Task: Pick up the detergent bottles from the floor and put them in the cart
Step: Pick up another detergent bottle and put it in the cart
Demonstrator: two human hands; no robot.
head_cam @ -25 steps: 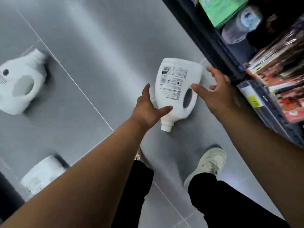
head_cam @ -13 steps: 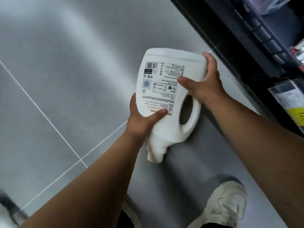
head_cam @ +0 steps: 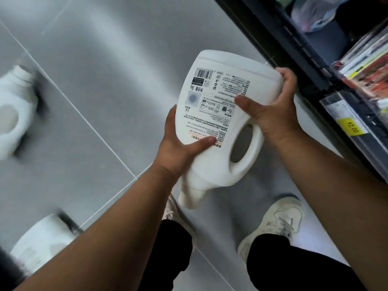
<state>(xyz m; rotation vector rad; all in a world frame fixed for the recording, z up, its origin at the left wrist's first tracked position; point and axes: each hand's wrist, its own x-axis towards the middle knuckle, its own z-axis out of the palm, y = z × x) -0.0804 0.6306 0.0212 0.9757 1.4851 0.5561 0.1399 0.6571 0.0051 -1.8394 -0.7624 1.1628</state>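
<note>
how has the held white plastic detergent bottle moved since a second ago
Yes: the bottle rose off the grey tiled floor, where it lay; left hand and right hand grip it.

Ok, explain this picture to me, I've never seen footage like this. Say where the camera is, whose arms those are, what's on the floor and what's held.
No machine here: a person wears a camera on the head, so you look down along their own bare arms. Both hands hold one white detergent bottle above the grey floor, cap end toward the person. The left hand grips its side near the neck; the right hand grips the base end. A second bottle at the left edge and a third bottle at the lower left lie on the floor, blurred. A dark shelf of packaged goods runs along the right, and a pale shoe shows below. No cart is in view.
</note>
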